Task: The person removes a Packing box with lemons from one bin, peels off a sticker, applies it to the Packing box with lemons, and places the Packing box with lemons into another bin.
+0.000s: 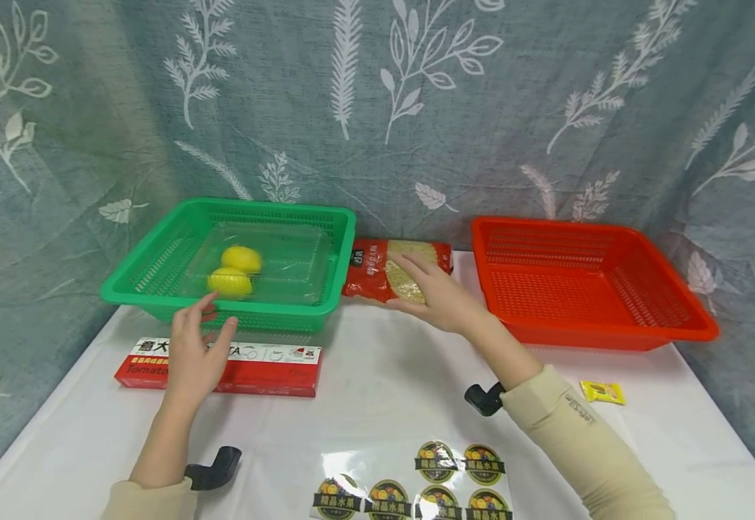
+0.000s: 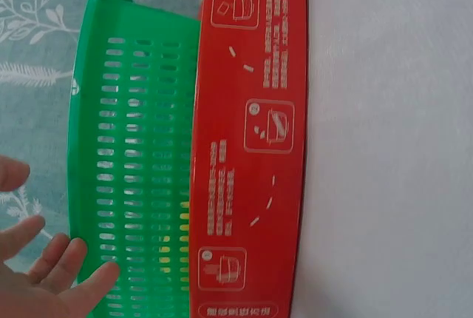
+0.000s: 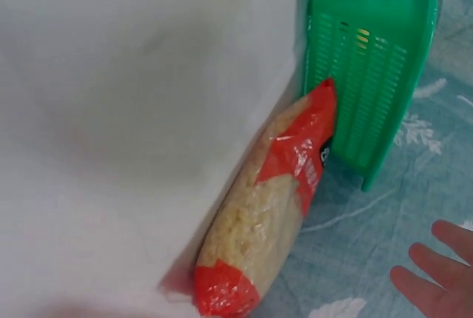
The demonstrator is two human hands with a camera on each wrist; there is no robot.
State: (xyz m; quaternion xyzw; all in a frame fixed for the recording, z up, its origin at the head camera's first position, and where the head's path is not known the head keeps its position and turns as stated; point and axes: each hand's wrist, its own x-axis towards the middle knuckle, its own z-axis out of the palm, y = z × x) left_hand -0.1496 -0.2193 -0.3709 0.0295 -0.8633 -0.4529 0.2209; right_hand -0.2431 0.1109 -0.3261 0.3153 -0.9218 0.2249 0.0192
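My left hand (image 1: 198, 354) reaches over a long red and white pasta box (image 1: 266, 377), fingers spread at the front rim of the green basket (image 1: 334, 307). In the left wrist view the fingertips (image 2: 105, 277) overlap that basket's outer side. Two yellow lemons (image 1: 241, 258) and a clear plastic box (image 1: 292, 278) lie inside the basket. My right hand (image 1: 442, 296) is stretched out, thumb and fingers apart, over a red bag with a clear window (image 1: 367, 278) of pale yellow dry food. That bag (image 3: 255, 218) lies against the green basket; the right wrist view shows the fingers apart from it.
A red basket (image 1: 611, 334) stands at the back right, beside my right forearm. A small yellow packet (image 1: 602, 392) lies in front of it. A clear sheet of round fruit stickers (image 1: 386, 500) lies at the near edge. A patterned curtain (image 1: 286, 108) hangs behind the table.
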